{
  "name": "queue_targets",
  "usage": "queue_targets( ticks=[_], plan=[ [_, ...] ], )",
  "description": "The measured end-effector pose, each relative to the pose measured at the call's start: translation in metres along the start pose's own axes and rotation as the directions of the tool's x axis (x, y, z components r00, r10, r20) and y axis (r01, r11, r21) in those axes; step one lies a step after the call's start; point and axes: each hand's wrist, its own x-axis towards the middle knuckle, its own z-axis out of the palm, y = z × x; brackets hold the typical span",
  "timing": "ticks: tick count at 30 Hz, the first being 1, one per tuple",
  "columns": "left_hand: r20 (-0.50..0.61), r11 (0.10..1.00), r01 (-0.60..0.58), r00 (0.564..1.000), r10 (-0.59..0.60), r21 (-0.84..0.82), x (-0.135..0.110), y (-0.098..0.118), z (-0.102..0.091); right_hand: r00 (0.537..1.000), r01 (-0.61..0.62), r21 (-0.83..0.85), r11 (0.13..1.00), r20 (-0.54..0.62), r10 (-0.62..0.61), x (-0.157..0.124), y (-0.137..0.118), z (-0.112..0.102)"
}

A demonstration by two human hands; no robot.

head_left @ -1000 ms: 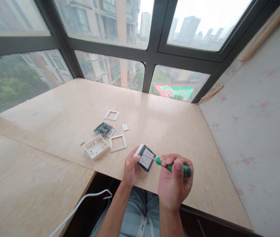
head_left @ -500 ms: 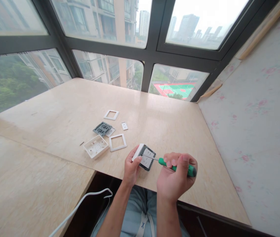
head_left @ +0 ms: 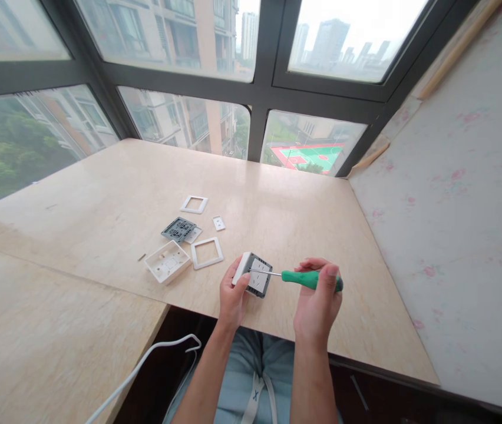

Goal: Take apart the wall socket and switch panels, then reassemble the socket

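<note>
I take this for a home: a bay-window nook high up in an apartment block. Dark-framed windows (head_left: 257,97) wrap two sides and look out on residential towers (head_left: 180,35), trees (head_left: 3,153) and a sports court (head_left: 308,154) far below. The right wall (head_left: 454,194) carries pale wallpaper with pink flowers. The table (head_left: 304,218) is a polished beige stone sill running along the glass. The hardware is household stuff: a switch (head_left: 257,282), a screwdriver (head_left: 306,279), loose plastic frames (head_left: 207,252).
</note>
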Motion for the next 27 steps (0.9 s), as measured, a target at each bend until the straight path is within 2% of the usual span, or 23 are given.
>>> queue_targets(
  ticks=[2, 5, 8, 11, 14, 18, 20, 22, 24, 25, 27],
  plan=[
    [-0.022, 1.0, -0.017, 1.0, 0.018, 0.003, -0.001, 0.001, 0.0, 1.0, 0.02, -0.203, 0.979, 0.022, -0.016, 0.004, 0.004, -0.012],
    [-0.05, 0.999, -0.042, 0.998, 0.043, 0.019, -0.003, 0.0, 0.0, 0.997, -0.05, -0.42, 0.906, 0.036, 0.072, 0.01, 0.005, -0.029],
    [-0.056, 0.997, -0.071, 0.996, 0.073, 0.044, -0.004, -0.002, 0.0, 0.99, -0.118, -0.433, 0.894, 0.021, 0.141, 0.011, -0.002, -0.039],
    [-0.052, 0.992, -0.099, 0.993, 0.103, 0.071, -0.004, -0.005, -0.001, 0.99, -0.094, -0.412, 0.906, 0.06, 0.13, 0.009, -0.014, -0.042],
    [-0.04, 0.992, -0.102, 0.994, 0.105, 0.075, -0.004, -0.006, -0.003, 0.985, -0.019, -0.469, 0.883, 0.145, 0.098, 0.004, -0.026, -0.044],
    [-0.034, 0.99, -0.118, 0.992, 0.121, 0.075, -0.004, -0.006, -0.004, 0.954, 0.161, -0.575, 0.802, 0.3, 0.024, 0.001, -0.037, -0.053],
    [-0.037, 0.989, -0.121, 0.992, 0.124, 0.08, -0.003, -0.006, -0.004, 0.901, 0.285, -0.557, 0.78, 0.434, -0.02, 0.0, -0.042, -0.057],
    [-0.037, 0.987, -0.13, 0.99, 0.133, 0.09, -0.003, -0.006, -0.004, 0.821, 0.396, -0.472, 0.787, 0.566, -0.073, -0.002, -0.047, -0.057],
    [-0.025, 0.983, -0.151, 0.988, 0.155, 0.105, -0.003, -0.007, -0.004, 0.762, 0.458, -0.399, 0.795, 0.637, -0.12, -0.005, -0.051, -0.053],
    [-0.018, 0.98, -0.165, 0.986, 0.168, 0.113, -0.003, -0.007, -0.004, 0.755, 0.467, -0.395, 0.791, 0.643, -0.124, -0.007, -0.053, -0.051],
    [-0.007, 0.976, -0.181, 0.983, 0.183, 0.12, -0.003, -0.008, -0.005, 0.789, 0.441, -0.444, 0.78, 0.606, -0.102, -0.01, -0.054, -0.045]
  ],
)
